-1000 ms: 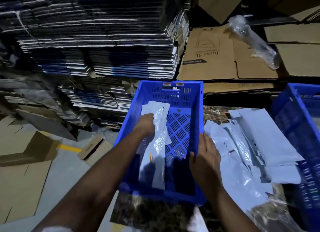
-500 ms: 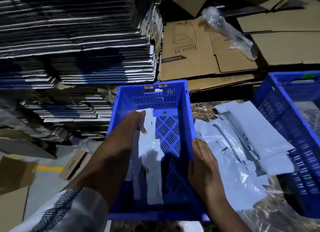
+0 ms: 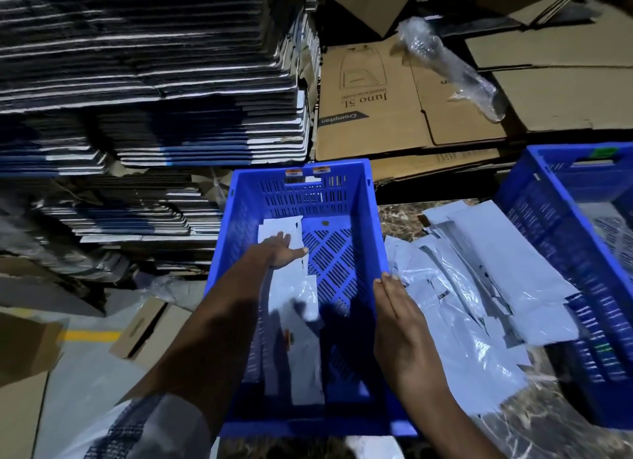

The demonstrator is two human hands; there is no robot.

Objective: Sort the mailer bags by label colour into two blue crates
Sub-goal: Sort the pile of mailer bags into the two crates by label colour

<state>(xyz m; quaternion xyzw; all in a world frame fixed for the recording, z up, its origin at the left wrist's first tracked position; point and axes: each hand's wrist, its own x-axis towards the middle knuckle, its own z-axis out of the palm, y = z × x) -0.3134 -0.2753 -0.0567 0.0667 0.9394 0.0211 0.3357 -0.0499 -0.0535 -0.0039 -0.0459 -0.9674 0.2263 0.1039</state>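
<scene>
Mailers (image 3: 455,308), thin soft plastic, light and slippery; best pinched at a flat edge, since likely to sag and slide. Loose pile on the marble top between two crates; a few already inside the near crate (image 3: 371,225). Left hand (image 3: 279,253) flat on a mailer (image 3: 294,287) in that crate, fingers spread, gripping nothing. Right hand (image 3: 397,325) resting at the crate rim, fingers straight together, empty. Far crate (image 3: 534,219) at right. Carton (image 3: 370,99) behind reads "Crompton" and "Juno 5L". Label colours hardly readable.

Single head-worn wide-angle view, looking forward and down, close over a blue crate (image 3: 371,219) on a table (image 3: 394,215)
</scene>
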